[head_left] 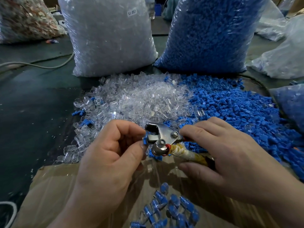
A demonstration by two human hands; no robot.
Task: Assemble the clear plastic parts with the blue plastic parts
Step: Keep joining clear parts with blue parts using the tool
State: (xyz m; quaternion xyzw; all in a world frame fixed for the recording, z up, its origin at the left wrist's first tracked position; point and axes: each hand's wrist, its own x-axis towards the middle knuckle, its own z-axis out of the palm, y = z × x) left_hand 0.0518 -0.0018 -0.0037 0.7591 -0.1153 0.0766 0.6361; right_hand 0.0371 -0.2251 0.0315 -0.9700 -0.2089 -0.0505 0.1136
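Note:
A heap of clear plastic parts [139, 99] lies mid-table, with a heap of blue plastic parts [238, 109] to its right. My left hand [108, 155] pinches a small blue part [145, 142] against the jaw of a metal pliers-like tool [162, 137]. My right hand [218, 155] grips that tool's tape-wrapped handle [189, 153]. Whether a clear part sits in the jaw is hidden by my fingers. Several joined blue-and-clear pieces [171, 208] lie on the cardboard near me.
A tall bag of clear parts [108, 35] and a tall bag of blue parts [212, 32] stand behind the heaps. More bags sit far left and right. A grey cable [36, 65] crosses the dark table at left. Brown cardboard [54, 191] covers the near edge.

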